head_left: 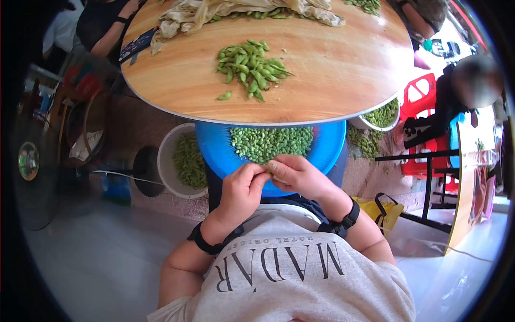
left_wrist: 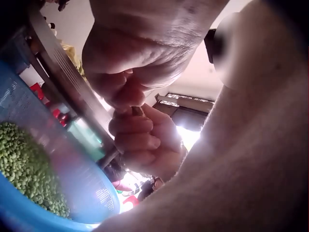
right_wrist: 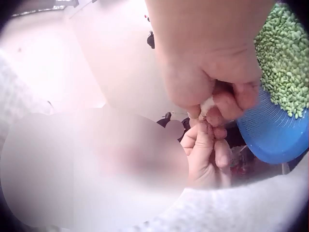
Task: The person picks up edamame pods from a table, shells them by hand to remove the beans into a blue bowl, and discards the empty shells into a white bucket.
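Observation:
Both hands meet fingertip to fingertip over the near rim of a blue plastic basket (head_left: 214,155), which holds a heap of shelled green beans (head_left: 273,142). The left hand (head_left: 242,189) pinches one end of a small bean pod, thumb against curled fingers. Opposite it, the right hand (head_left: 304,178) grips the pod (right_wrist: 207,104), its thumb laid along the top. Only a pale bit of the pod shows in the right wrist view; fingers cover the rest. In the left wrist view, the right hand (left_wrist: 145,137) sits just below the left hand (left_wrist: 145,53).
A round wooden table (head_left: 177,80) stands ahead, bearing a pile of green pods (head_left: 249,67) and a crumpled cloth (head_left: 198,16). Buckets of pods (head_left: 188,161) flank the basket. Red stools (head_left: 418,96) and a yellow bag (head_left: 375,209) are to the right. Other people sit around.

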Available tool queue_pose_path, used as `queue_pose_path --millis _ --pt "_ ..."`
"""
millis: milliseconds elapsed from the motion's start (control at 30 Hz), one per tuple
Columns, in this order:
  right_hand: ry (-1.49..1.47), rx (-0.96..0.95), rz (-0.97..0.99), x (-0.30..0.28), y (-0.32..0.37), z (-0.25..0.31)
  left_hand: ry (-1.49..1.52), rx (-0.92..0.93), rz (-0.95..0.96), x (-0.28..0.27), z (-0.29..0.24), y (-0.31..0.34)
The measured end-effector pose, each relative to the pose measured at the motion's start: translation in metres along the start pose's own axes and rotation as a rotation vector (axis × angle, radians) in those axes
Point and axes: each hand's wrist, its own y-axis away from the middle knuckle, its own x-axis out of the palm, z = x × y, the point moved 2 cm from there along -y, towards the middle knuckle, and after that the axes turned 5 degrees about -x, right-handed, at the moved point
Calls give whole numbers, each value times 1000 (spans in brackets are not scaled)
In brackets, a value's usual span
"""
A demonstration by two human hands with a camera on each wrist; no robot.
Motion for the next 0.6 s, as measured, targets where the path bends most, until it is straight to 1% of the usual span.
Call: queue_pose_path --millis 67,133,200,267,300,400,500,600 --pt "13 -45 -32 2 4 -9 4 -11 -4 1 -1 6" --pt "35 -77 -50 1 5 -8 -19 17 -14 2 -1 7" --pt "-77 -33 -38 0 9 -3 -26 34 -10 2 -4 5" --pt "-207 5 -8 -2 12 1 -67 111 -22 3 -11 2" --pt "-174 -6 -25 -3 13 2 -89 145 -31 3 -15 1" --pt "-52 -56 -70 -2 14 3 -113 157 -33 4 -20 -1" --pt "124 -163 -126 -1 13 7 -95 117 -76 7 -16 -1" --pt "282 -291 -168 2 10 10 171 -145 -22 11 -6 1"
